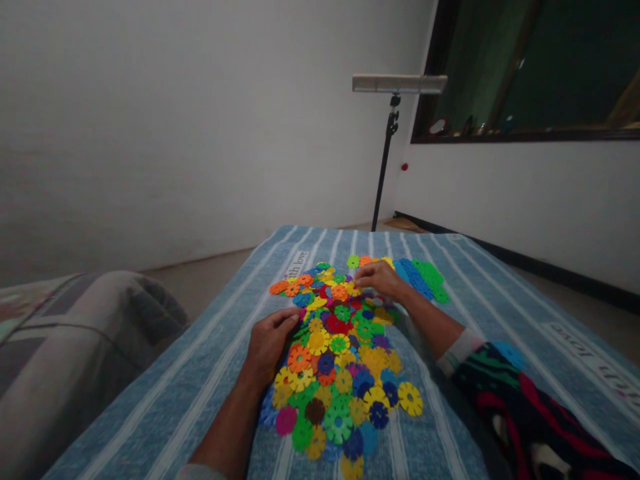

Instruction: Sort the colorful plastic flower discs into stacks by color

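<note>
A long heap of plastic snowflake discs (320, 343) in many colours lies down the middle of the cloth. At the heap's left side is my left hand (273, 338), thumb and forefinger pinched together at a small magenta snowflake disc (303, 313). My right hand (381, 278) reaches over the heap's far right part, fingers bent and closed near orange and yellow discs. What its fingertips hold, if anything, is hidden. Just beyond that hand, discs are laid in rows by colour, among them a blue row (416, 279) and a green row (433, 281).
A blue striped cloth (215, 373) covers the surface. One blue disc (510, 355) lies apart by my right sleeve. Grey fabric (110, 333) bulges at the left. Behind the far edge stands a black pole (384, 167) bearing a flat light panel (400, 84).
</note>
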Demonstrator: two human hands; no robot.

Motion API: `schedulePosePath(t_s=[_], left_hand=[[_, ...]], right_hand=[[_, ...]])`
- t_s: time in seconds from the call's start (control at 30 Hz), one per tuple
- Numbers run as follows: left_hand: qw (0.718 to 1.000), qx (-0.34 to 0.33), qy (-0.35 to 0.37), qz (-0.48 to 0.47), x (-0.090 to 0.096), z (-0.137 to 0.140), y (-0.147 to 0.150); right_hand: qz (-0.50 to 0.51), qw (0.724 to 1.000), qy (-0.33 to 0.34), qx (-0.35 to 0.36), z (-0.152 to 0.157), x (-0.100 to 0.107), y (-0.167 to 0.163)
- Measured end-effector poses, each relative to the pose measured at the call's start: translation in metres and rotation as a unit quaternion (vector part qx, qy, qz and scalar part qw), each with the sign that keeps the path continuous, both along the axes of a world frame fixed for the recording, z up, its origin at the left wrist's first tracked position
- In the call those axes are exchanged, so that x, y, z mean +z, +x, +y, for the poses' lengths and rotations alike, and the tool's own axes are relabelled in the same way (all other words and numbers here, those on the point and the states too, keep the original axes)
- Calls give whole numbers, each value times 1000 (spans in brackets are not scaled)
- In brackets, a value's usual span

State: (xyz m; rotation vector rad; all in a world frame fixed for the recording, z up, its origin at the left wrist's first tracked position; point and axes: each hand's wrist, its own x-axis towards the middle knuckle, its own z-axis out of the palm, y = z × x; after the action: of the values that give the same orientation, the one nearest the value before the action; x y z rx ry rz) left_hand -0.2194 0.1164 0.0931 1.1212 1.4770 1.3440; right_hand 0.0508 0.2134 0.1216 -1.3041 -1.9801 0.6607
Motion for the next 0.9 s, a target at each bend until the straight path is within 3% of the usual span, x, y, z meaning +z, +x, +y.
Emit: schedulePosePath(t_s=[0.1,0.23,0.5,0.9], left_hand=[[1000,1,-3,1,0,-1,0],[1000,0,-12,0,2,-2,0],[1000,-2,-7,6,-3,0,-1],[1000,5,-17,3,0,-2,0]], right_hand=[[-59,981,27,-181,28,2,35],[-110,956,24,-269,51,-3,73],[-192,934,-6,-300,65,-25,83],[-270,916,2,-295,48,-21,79]])
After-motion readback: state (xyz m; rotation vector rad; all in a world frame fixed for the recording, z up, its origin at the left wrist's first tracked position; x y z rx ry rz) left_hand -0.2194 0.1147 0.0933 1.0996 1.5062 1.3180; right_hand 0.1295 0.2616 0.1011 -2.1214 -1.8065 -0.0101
